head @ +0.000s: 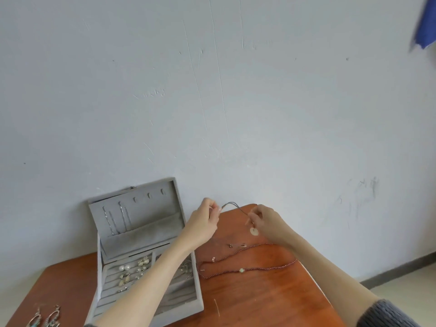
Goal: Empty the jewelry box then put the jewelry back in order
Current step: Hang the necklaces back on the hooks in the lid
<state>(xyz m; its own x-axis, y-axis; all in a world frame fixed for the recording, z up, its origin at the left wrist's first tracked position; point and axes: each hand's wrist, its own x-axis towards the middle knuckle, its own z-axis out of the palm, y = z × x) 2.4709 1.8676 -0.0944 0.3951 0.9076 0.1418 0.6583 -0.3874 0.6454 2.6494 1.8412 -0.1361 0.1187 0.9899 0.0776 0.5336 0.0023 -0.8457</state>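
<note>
Head view: both arms stretched forward at lower centre. Left hand (204, 220) pinching one end of cord necklace (237, 208); right hand (265, 220) pinching cord above pale pendant (254, 231). Necklace strung between hands, right of open jewelry box (151, 244), above wooden table (271, 298).

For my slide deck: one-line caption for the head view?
Both hands, left and right, hold a cord pendant necklace above the wooden table, beside the open grey jewelry box.
</note>
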